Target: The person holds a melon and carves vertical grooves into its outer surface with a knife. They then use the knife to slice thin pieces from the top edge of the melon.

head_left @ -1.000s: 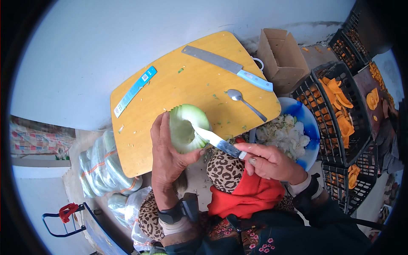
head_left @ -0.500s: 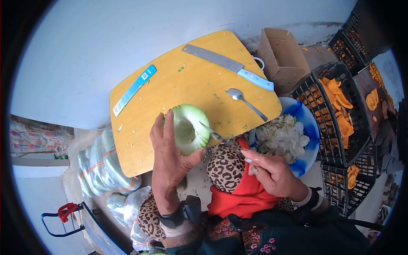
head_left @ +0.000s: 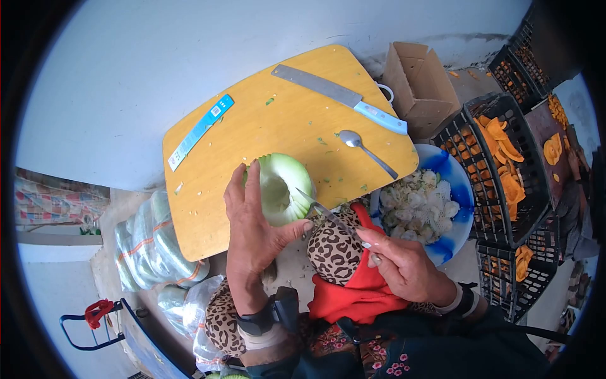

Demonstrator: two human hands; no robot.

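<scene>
My left hand (head_left: 252, 237) is wrapped around the side of a hollowed pale-green melon (head_left: 291, 169), fingers behind it and thumb along its lower edge. The melon has a whitish inside, and a row of notches runs round part of its rim. It is held over the front edge of the yellow table (head_left: 252, 132). In my right hand (head_left: 410, 268) is a small knife (head_left: 336, 218), its blade tip touching the melon's right rim. A large knife (head_left: 328, 87) with a light-blue handle, a spoon (head_left: 363, 151) and a blue-and-white blade sleeve (head_left: 201, 132) lie on the table.
Beside the table's right corner stands a blue-and-white basin (head_left: 464, 183) of pale scraps. Black crates (head_left: 483, 218) with orange pieces and a cardboard box (head_left: 420, 82) stand beyond. Plastic-wrapped green melons (head_left: 154, 243) lie at left. Another person's hand (head_left: 574, 165) shows at far right.
The knife tip has shifted slightly downward along the melon's rim, and my right hand has dropped a little with it. My left hand keeps its hold on the melon.
</scene>
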